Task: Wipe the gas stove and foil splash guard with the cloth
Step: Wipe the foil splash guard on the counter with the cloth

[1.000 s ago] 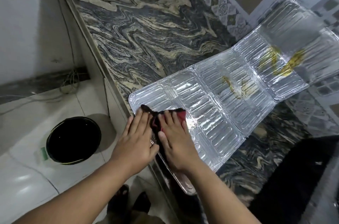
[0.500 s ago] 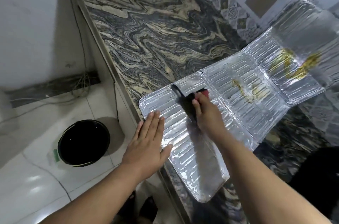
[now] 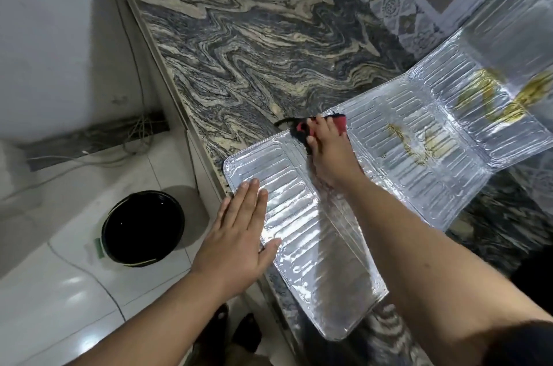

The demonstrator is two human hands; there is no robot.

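Your left hand (image 3: 236, 234) lies flat, fingers straight, on the foil splash guard (image 3: 299, 234) w/ the guard spread over the marble counter (image 3: 254, 45); right hand (image 3: 330, 153) presses the cloth (image 3: 302, 129) at its far edge, fingers prob. straight

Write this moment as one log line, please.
step: wiping foil splash guard | right hand: presses cloth at far edge | left hand: flat, steadying | yellow stains: unwiped
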